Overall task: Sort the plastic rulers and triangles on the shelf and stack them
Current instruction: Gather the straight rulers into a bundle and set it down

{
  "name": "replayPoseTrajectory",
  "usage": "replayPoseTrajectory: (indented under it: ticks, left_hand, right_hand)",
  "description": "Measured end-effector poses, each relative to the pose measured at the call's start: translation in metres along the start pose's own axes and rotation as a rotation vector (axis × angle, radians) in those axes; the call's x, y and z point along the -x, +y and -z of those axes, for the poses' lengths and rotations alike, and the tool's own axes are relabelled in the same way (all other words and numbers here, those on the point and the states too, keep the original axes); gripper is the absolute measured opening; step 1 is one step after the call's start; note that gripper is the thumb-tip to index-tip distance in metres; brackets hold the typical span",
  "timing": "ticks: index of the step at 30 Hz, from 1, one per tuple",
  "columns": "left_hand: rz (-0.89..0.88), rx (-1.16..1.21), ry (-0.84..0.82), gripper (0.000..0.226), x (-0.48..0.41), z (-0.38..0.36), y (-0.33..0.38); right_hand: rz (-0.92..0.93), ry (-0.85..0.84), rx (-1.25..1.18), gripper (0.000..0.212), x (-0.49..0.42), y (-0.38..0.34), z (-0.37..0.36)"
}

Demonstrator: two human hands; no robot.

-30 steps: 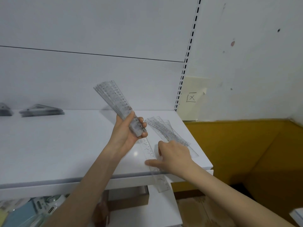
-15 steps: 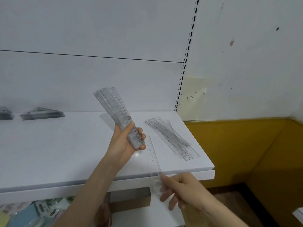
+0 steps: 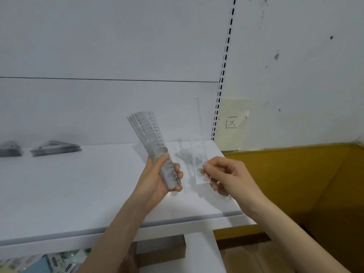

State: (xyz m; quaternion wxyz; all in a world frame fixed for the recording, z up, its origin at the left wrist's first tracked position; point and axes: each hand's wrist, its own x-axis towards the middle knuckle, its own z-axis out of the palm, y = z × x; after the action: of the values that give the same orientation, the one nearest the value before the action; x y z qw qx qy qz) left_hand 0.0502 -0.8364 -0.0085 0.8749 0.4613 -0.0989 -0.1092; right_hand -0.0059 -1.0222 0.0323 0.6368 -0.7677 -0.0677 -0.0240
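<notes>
The left hand is gripping a bundle of clear rulers by its lower end, the bundle leaning toward eleven o'clock. Just beside it at three o'clock, the right hand is pinching a single clear ruler pointing to twelve. Loose rulers are lying on the white shelf behind, and triangle stacks are sitting well apart at nine o'clock.

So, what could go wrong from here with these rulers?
1. The bundle of rulers is fanned at its top, and the left hand grips only its lower end: some may slide out.
2. The right hand pinches the single ruler at its bottom end: it may swing or slip.
3. The loose rulers lie near the right edge of the shelf: an arm might push them off.
</notes>
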Motion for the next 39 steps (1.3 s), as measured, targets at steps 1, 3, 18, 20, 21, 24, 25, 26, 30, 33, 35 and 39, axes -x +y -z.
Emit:
replayPoseTrajectory:
  ticks: [1,3,18,20,21,24,25,26,30,33,35,39]
  left_hand:
    - [0.001,-0.007,0.007,0.037,-0.002,-0.003,0.0]
    - [0.008,-0.016,0.007,0.037,-0.009,-0.008,-0.002]
    - [-0.034,-0.178,-0.003,0.028,-0.041,-0.019,0.001]
    - [-0.03,-0.169,-0.013,0.024,-0.045,-0.021,0.0]
    - [-0.029,-0.163,-0.012,0.023,-0.046,-0.023,0.001]
    - [-0.016,-0.135,-0.008,0.024,-0.053,-0.027,0.001]
    - [-0.013,-0.138,-0.014,0.025,-0.055,-0.027,0.002]
    - [-0.011,-0.149,-0.02,0.026,-0.058,-0.026,0.003]
    - [0.001,-0.177,-0.042,0.029,-0.066,-0.023,0.007]
    - [-0.008,-0.187,-0.059,0.028,-0.072,-0.021,0.008]
    - [0.001,-0.175,-0.059,0.025,-0.078,-0.018,0.01]
    - [0.028,-0.155,-0.045,0.025,-0.087,-0.009,0.008]
  right_hand:
    - [0.016,-0.009,-0.002,0.02,-0.007,-0.004,0.0]
    - [0.03,-0.067,-0.011,0.018,-0.021,-0.01,-0.004]
    - [0.037,-0.076,0.162,0.009,-0.071,-0.005,-0.008]
    - [0.078,-0.042,0.213,0.01,-0.075,-0.003,-0.01]
    - [0.096,-0.027,0.223,0.01,-0.077,-0.002,-0.01]
    - [0.112,-0.005,0.206,0.017,-0.082,-0.004,-0.008]
    - [0.121,-0.004,0.222,0.019,-0.085,-0.005,-0.007]
    - [0.136,0.0,0.255,0.021,-0.087,-0.005,-0.005]
    - [0.193,-0.013,0.427,0.022,-0.099,-0.007,0.001]
    - [0.213,-0.039,0.48,0.017,-0.109,-0.01,0.01]
    - [0.206,0.034,0.533,0.014,-0.117,-0.008,0.025]
    - [0.004,-0.117,0.913,0.026,-0.125,0.024,0.053]
